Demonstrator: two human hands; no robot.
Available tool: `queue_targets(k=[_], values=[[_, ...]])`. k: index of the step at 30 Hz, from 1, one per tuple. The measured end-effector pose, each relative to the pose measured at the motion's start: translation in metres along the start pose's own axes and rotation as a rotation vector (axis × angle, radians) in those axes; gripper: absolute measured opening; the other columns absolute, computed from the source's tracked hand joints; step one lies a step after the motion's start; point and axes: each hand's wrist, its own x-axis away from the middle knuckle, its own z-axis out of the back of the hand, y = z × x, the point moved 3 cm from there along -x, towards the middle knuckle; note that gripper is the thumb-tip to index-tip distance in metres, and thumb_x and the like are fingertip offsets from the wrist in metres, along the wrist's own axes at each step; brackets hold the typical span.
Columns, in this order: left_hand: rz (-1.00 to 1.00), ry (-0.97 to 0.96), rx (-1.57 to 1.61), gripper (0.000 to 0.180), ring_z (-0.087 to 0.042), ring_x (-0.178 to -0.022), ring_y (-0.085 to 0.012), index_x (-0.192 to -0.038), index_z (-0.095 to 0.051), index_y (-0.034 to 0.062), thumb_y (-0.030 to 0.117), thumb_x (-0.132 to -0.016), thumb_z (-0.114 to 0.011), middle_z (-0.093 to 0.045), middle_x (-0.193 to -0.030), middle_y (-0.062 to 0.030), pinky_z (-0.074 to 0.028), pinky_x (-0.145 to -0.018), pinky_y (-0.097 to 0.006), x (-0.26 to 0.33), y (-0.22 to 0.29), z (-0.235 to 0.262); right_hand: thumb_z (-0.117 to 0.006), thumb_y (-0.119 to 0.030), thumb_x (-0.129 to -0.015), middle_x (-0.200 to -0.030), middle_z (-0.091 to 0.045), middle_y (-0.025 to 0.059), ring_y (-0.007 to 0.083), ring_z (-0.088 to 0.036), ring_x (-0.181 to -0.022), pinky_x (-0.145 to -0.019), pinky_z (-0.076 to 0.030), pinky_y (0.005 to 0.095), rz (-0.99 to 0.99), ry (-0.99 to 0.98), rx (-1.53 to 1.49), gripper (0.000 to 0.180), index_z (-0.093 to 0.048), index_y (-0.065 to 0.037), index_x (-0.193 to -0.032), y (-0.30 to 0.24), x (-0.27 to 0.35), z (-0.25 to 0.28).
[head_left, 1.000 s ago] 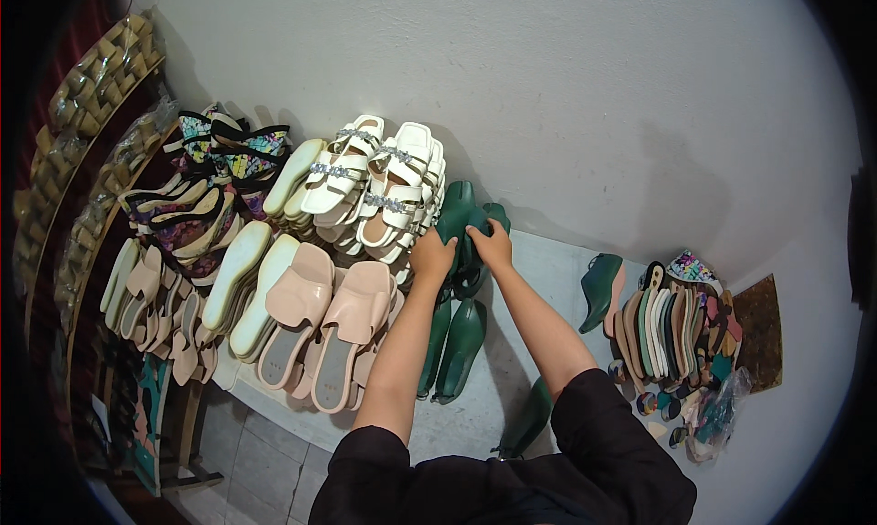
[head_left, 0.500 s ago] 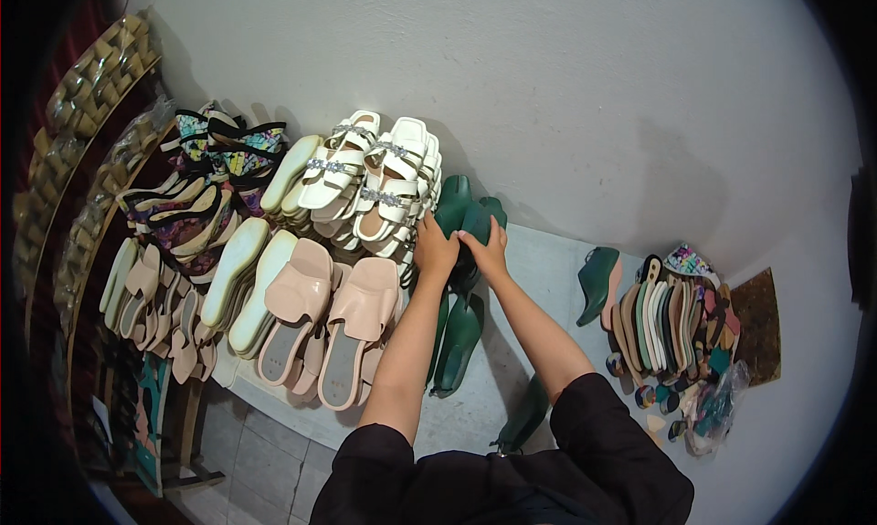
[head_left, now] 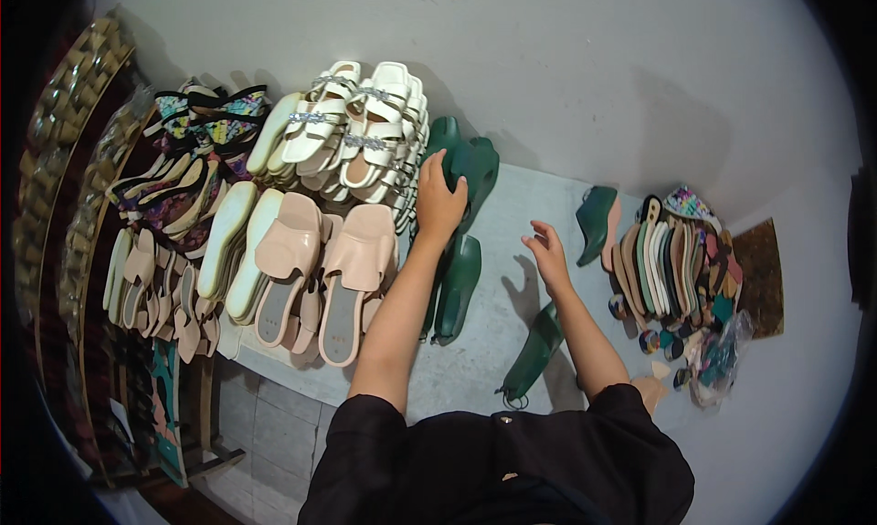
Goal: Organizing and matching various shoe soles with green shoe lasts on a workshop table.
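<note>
Several dark green shoe lasts stand in a cluster (head_left: 480, 164) against the wall, with another pair of lasts (head_left: 459, 288) lying in front of them. My left hand (head_left: 441, 201) rests over the cluster's left side, its fingers stretched and the thumb apart, next to the white sandals (head_left: 370, 132). Over the table to the right, my right hand (head_left: 548, 254) is raised with its fingers apart and nothing in them. Below it lies a single green last (head_left: 534, 353), partly covered by my forearm. One more green last (head_left: 596, 224) with a pink sole piece sits farther right.
Pink slides (head_left: 356, 260) and cream insoles (head_left: 228, 237) crowd the table's left half. Floral wedge sandals (head_left: 215, 114) stand behind them. On the right are a row of soles (head_left: 662, 274), a plastic bag (head_left: 722, 351) and a brown board (head_left: 760, 278). Shelves (head_left: 87, 160) line the left.
My right hand has left the green lasts and moved right and nearer to me, opening. My left hand stays at the cluster with its fingers loosened. The view has tilted, so everything sits higher.
</note>
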Motion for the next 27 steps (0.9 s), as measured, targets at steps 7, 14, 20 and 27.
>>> queue_targets(k=[7, 14, 20, 27], values=[[-0.099, -0.209, 0.070, 0.038, -0.052, -0.105, -0.0324, -0.111, -0.056, 0.0024, 0.011, -0.075, -0.064, -0.053, -0.111, -0.0165, -0.041, -0.092, -0.037, 0.052, 0.006, -0.004, -0.072, -0.020, -0.067, -0.117, -0.048, 0.0179, 0.0346, -0.047, -0.110, -0.095, -0.039, 0.0398, 0.011, 0.174, 0.423, 0.059, -0.049, -0.005, -0.120, 0.040, 0.110, 0.063], [-0.156, -0.505, 0.118, 0.026, -0.057, -0.088, -0.0255, -0.101, -0.060, 0.0044, 0.011, -0.076, -0.063, -0.058, -0.099, -0.0115, -0.046, -0.078, -0.034, 0.085, -0.004, -0.021, -0.077, -0.015, -0.057, -0.133, -0.024, 0.0257, 0.0409, -0.028, -0.124, -0.104, -0.030, 0.0435, -0.244, 0.212, 0.432, 0.106, -0.012, -0.004, -0.140, 0.072, 0.201, 0.027], [-0.164, -0.613, 0.122, 0.025, -0.057, -0.087, -0.0237, -0.101, -0.061, 0.0047, 0.014, -0.078, -0.063, -0.058, -0.098, -0.0105, -0.046, -0.074, -0.033, 0.092, 0.003, -0.026, -0.066, -0.001, -0.059, -0.133, -0.026, 0.0248, 0.0405, -0.029, -0.125, -0.105, -0.029, 0.0437, -0.226, 0.331, 0.331, 0.093, -0.021, -0.011, -0.140, 0.094, 0.193, 0.018], [-0.129, -0.633, 0.167, 0.024, -0.059, -0.085, -0.0243, -0.100, -0.062, 0.0053, 0.014, -0.078, -0.062, -0.060, -0.095, -0.0107, -0.047, -0.074, -0.034, 0.085, -0.013, -0.020, -0.076, -0.024, -0.060, -0.131, -0.033, 0.0226, 0.0380, -0.036, -0.122, -0.100, -0.034, 0.0421, -0.141, 0.395, 0.327, 0.092, -0.030, -0.009, -0.137, 0.082, 0.096, 0.051]])
